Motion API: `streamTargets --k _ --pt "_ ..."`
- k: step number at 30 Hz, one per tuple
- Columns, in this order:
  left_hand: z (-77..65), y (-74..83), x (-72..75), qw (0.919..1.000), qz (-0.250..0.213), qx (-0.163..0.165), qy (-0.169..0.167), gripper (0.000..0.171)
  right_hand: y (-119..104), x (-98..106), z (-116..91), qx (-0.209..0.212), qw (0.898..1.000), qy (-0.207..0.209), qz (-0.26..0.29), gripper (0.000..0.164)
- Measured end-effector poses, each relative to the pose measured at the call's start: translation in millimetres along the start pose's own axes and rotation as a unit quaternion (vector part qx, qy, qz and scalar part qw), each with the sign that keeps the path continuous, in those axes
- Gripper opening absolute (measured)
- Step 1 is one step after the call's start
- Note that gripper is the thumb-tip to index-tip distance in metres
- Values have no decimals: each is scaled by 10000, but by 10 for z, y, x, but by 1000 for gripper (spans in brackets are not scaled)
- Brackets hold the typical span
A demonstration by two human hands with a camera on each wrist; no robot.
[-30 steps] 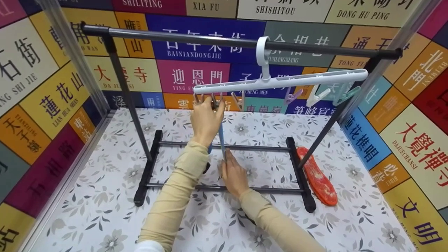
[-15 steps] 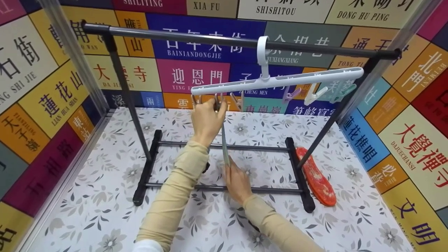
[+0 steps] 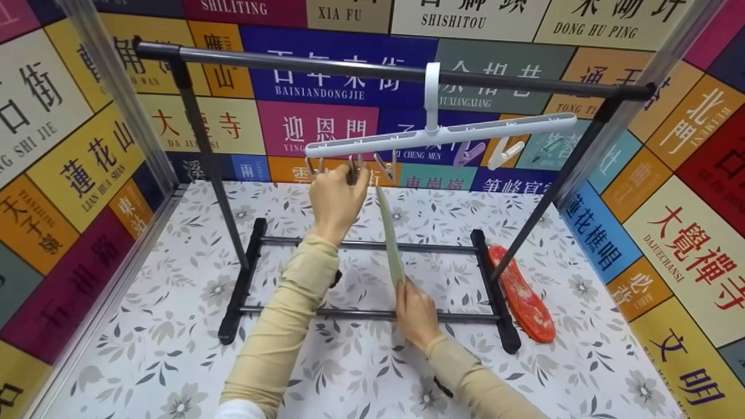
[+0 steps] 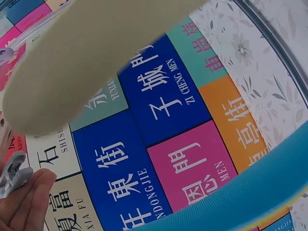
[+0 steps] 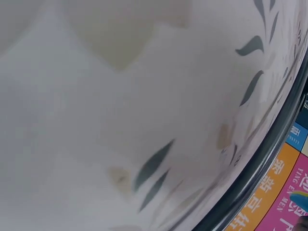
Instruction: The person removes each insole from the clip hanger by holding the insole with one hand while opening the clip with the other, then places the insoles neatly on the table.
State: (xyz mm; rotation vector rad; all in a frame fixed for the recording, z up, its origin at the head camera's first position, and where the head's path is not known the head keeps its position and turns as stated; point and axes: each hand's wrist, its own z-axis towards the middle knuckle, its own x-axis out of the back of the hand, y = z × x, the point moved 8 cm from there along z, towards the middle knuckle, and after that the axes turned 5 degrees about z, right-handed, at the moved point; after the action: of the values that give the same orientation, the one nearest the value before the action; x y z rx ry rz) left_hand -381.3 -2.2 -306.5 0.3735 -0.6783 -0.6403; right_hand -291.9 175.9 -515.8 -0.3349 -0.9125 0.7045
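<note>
My left hand (image 3: 336, 195) reaches up under the left end of the white hanger (image 3: 460, 135) and pinches a grey clip (image 4: 14, 175) that hangs from it. Below, my right hand (image 3: 416, 311) grips the lower end of a thin, pale green insole (image 3: 391, 233), seen nearly edge-on in the head view. The insole stands steeply upright, its upper end close to the left hand's clip. In the left wrist view its rounded, beige-looking end (image 4: 91, 57) is large and blurred. The right wrist view shows no part of the right hand.
The hanger hooks over the top bar (image 3: 302, 62) of a black rack. More clips, including a white clip (image 3: 505, 152) and a purple clip (image 3: 469, 154), hang along it. A red insole (image 3: 522, 297) lies by the rack's right foot. Blue, yellow-edged material (image 4: 240, 183) crosses the left wrist view.
The right hand has moved right and down, swinging the insole's lower end that way and showing more of its pale green face. The hanger has shifted and turned a little, its right end moving left.
</note>
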Motion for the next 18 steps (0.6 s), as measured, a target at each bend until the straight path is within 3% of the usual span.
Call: streamTargets --k 10,18 --pt "-20 -25 -31 10000 -23 -17 -27 34 115 206 -104 153 9993 273 -211 16" --pt "-36 -81 -37 9996 -124 214 -160 32 180 347 -154 95 9994 262 -187 22"
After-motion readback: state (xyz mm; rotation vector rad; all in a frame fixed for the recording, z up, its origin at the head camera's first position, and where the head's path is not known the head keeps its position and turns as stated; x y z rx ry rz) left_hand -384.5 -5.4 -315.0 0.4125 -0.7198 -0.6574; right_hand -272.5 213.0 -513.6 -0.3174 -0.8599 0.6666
